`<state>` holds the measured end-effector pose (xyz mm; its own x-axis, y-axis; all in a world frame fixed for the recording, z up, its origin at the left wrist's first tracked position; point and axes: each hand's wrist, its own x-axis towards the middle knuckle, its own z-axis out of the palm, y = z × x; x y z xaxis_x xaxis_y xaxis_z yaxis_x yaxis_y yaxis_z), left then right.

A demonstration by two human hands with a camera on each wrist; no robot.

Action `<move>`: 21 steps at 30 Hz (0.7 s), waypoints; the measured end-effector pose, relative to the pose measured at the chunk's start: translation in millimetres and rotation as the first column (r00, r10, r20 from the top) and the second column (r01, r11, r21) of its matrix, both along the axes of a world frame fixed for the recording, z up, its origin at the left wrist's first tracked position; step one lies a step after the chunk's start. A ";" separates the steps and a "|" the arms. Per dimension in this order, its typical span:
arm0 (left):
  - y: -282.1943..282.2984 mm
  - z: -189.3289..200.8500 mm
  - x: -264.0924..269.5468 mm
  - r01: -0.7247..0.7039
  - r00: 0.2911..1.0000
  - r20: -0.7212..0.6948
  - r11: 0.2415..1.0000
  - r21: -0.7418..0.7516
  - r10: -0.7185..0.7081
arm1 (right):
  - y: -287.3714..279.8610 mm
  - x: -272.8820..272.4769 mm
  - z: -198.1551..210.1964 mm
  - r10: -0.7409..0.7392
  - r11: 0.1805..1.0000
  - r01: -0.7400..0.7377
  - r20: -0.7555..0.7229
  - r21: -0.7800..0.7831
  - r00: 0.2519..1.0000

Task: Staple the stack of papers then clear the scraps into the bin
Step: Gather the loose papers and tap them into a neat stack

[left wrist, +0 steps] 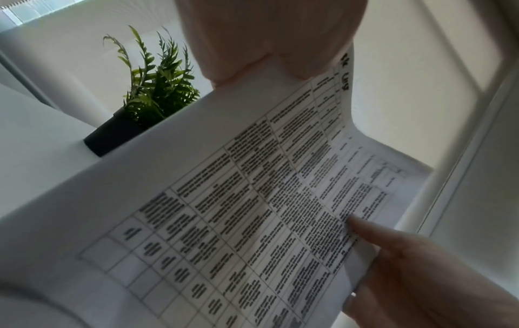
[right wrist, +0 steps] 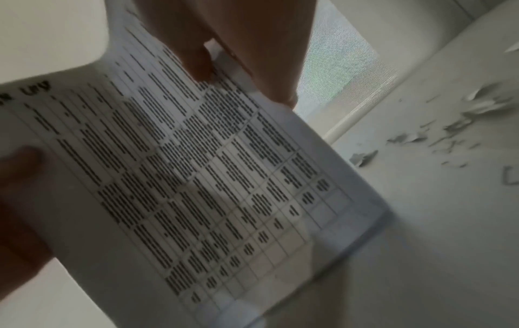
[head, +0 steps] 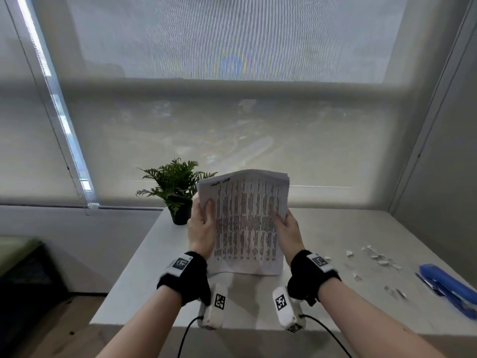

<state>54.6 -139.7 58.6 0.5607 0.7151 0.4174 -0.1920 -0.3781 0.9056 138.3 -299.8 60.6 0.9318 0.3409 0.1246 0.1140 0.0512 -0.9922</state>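
A stack of printed papers (head: 245,223) stands upright on its bottom edge on the white table (head: 322,228), its top curling toward me. My left hand (head: 202,224) grips its left edge, thumb on the front page. My right hand (head: 287,229) grips the right edge the same way. The left wrist view shows the printed table on the stack of papers (left wrist: 238,210); in the right wrist view the stack of papers (right wrist: 196,177) is blurred. Small white paper scraps (head: 376,257) lie scattered to the right. A blue stapler (head: 449,288) lies at the table's right edge.
A potted fern (head: 178,192) in a black pot stands at the table's back left, just behind the papers. Window blinds fill the wall behind. The floor drops away left of the table, with a dark piece of furniture (head: 23,275) there.
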 end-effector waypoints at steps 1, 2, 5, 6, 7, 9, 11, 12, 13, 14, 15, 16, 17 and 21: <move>0.8 2.1 1.3 -0.009 1.000 0.010 1.000 -0.004 0.009 | -0.7 0.7 5.5 -0.007 1.000 0.008 0.026 -0.024 1.000; 2.1 4.9 4.0 -0.011 1.000 0.025 1.000 -0.015 0.012 | -2.0 5.2 9.9 -0.015 0.999 0.017 0.044 -0.044 0.999; 8.6 9.0 17.1 0.003 1.000 -0.015 0.992 -0.123 -0.005 | -15.0 20.7 24.7 -0.039 0.988 0.046 0.045 -0.149 0.998; 10.3 6.0 23.1 0.027 0.998 -0.049 0.985 -0.169 -0.036 | -20.7 25.8 25.7 -0.038 0.980 0.045 0.040 -0.195 0.998; 8.7 3.8 27.3 0.061 0.992 -0.091 0.973 -0.224 -0.084 | -27.7 28.6 26.1 -0.028 0.970 0.034 0.028 -0.242 0.999; 4.3 -7.2 36.1 0.133 0.960 -0.197 0.944 -0.302 -0.198 | -42.4 28.0 23.6 -0.007 0.967 0.005 -0.007 -0.256 1.000; -2.1 -18.0 42.8 0.156 0.920 -0.283 0.916 -0.369 -0.271 | -56.6 28.3 12.1 -0.003 0.969 -0.018 -0.083 -0.247 0.997; -3.9 -23.4 46.8 0.156 0.903 -0.314 0.905 -0.396 -0.293 | -62.5 29.3 3.2 0.002 0.969 -0.035 -0.134 -0.245 0.991; -4.6 -28.3 50.8 0.149 0.888 -0.342 0.897 -0.416 -0.307 | -67.5 31.0 -7.0 0.014 0.966 -0.065 -0.200 -0.249 0.980; -5.2 -32.2 54.9 0.149 0.878 -0.356 0.891 -0.430 -0.319 | -70.1 32.0 -17.1 0.024 0.962 -0.092 -0.253 -0.258 0.967; -6.5 -35.2 58.9 0.143 0.874 -0.363 0.886 -0.442 -0.323 | -72.2 34.8 -27.5 0.031 0.955 -0.117 -0.301 -0.274 0.953; -7.3 -38.4 62.7 0.135 0.874 -0.371 0.890 -0.436 -0.314 | -73.0 42.1 -39.5 0.003 0.946 -0.113 -0.341 -0.305 0.940; -8.7 -40.1 64.7 0.130 0.868 -0.394 0.905 -0.405 -0.302 | -73.6 51.7 -52.7 -0.038 0.936 -0.098 -0.371 -0.339 0.928; -9.5 -51.5 70.9 0.151 0.833 -0.463 0.929 -0.337 -0.303 | -65.6 96.3 -92.0 -0.016 0.939 -0.137 -0.440 -0.314 0.898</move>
<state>125.4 -149.2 7.2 0.7971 0.5827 -0.1585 0.2651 -0.1018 0.9588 234.6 -365.3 -31.4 0.8422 0.3479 -0.4120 -0.3196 -0.2933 -0.9010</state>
